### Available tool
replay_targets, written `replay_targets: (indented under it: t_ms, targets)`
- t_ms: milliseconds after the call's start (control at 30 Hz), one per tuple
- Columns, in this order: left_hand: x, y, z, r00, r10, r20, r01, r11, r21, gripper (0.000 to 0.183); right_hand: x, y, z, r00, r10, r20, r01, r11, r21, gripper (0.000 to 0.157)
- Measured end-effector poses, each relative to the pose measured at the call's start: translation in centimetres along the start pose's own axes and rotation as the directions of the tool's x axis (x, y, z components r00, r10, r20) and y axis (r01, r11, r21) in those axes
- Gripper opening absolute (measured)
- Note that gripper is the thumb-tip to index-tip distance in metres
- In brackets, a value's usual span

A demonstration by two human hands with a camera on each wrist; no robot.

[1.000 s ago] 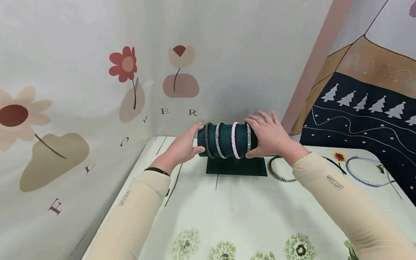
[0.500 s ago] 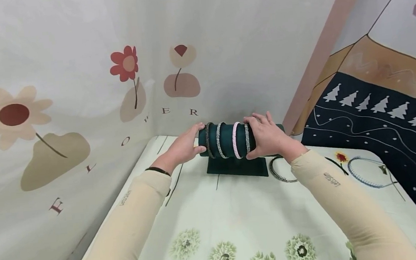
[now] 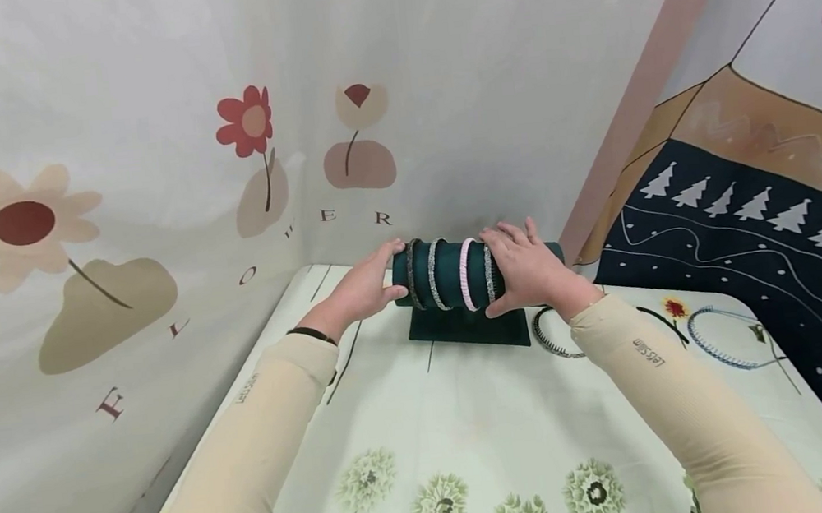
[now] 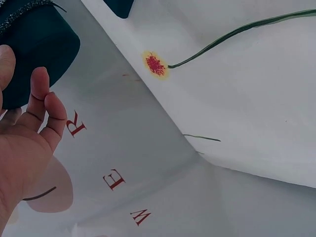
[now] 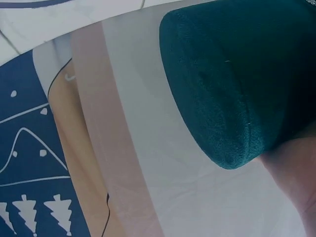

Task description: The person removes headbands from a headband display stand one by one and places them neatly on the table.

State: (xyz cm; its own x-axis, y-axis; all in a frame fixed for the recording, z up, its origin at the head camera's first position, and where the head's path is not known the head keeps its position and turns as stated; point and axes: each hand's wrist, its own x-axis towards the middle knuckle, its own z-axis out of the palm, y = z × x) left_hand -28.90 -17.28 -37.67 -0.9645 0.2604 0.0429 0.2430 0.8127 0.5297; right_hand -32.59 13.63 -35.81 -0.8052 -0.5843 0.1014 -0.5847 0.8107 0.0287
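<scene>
In the head view a dark green velvet headband stand lies crosswise near the back of the table, its padded roll above a flat base. Round the roll sit a dark brown headband, a silver glittery headband, a pink headband and a second silver headband. My left hand grips the roll's left end, thumb in front, fingertips beside the brown headband. At the second silver headband, my right hand holds the edge with thumb below and fingers above. The right wrist view shows the roll's bare right end.
On the table to the right lie a black toothed headband, partly behind my right forearm, and a blue toothed headband. The white flowered cloth covers the table. A printed curtain hangs right behind the stand.
My right hand has slid the second silver headband slightly left along the roll, toward the pink one, uncovering the roll's right end. My left hand has stayed on the left end.
</scene>
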Motion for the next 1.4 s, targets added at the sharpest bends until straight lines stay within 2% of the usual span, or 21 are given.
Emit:
replay_targets:
  t_ms: [333,733,900,1100,1267,1400]
  targets:
    - [-0.1,0.1,0.0,1.000,0.008,0.001,-0.008,1.000,0.005,0.083,-0.9,1.2,-0.6,1.000,0.022,0.018,-0.022,1.000,-0.001,0.128]
    - [-0.2,0.1,0.0,1.000,0.004,-0.001,-0.004,1.000,0.002,0.082,-3.8,5.1,-1.0,0.998,0.057,0.017,-0.059,0.992,0.115,0.129]
    - [-0.2,0.1,0.0,1.000,-0.004,0.002,0.004,1.000,0.003,0.082,-5.5,6.6,-0.8,0.993,0.117,0.021,-0.119,0.967,0.227,0.130]
    - [-0.1,0.4,-0.2,1.000,-0.004,0.018,0.004,1.000,-0.007,0.083,-6.9,7.8,0.7,0.987,0.161,0.023,-0.158,0.921,0.356,0.133]
    - [0.0,0.3,-0.1,1.000,-0.005,0.024,0.005,1.000,-0.010,0.082,-7.1,7.9,0.9,0.986,0.165,0.008,-0.154,0.901,0.405,0.132]
    - [-0.1,-0.1,-0.1,1.000,-0.011,0.018,0.012,1.000,-0.014,0.082,-7.0,7.8,1.0,0.982,0.187,0.038,-0.185,0.888,0.421,0.130]
